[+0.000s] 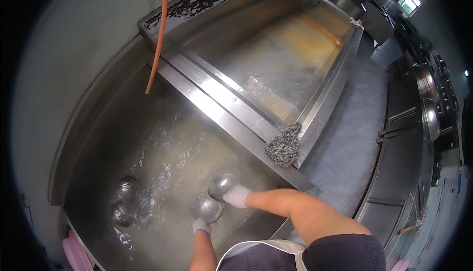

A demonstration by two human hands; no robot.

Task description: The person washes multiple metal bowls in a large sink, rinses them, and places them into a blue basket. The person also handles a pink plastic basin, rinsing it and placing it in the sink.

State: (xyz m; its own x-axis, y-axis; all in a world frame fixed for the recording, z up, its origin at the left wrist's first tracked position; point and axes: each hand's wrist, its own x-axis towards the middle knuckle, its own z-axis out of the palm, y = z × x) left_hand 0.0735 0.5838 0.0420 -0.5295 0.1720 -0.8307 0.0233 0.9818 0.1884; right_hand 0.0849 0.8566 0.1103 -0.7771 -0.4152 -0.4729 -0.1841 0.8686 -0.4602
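In a water-filled stainless steel sink [159, 138], my gloved left hand [202, 226] grips the near rim of a round metal bowl [207, 207]. My gloved right hand [235, 196] holds a second round metal bowl [221, 186] just beyond and to the right of the first; the two bowls overlap in the picture. Two more metal bowls [126, 187] [121, 213] lie partly in the water at the left. A metal scouring pad [284, 147] rests on the corner of the divider between the basins.
Past the steel divider [221, 93] is a second basin [273, 60] with shallow, yellowish water. An orange hose [159, 41] hangs over the near sink. A pink basin [75, 252] sits outside the left wall. Steel counters [397, 160] with metal pots line the right side.
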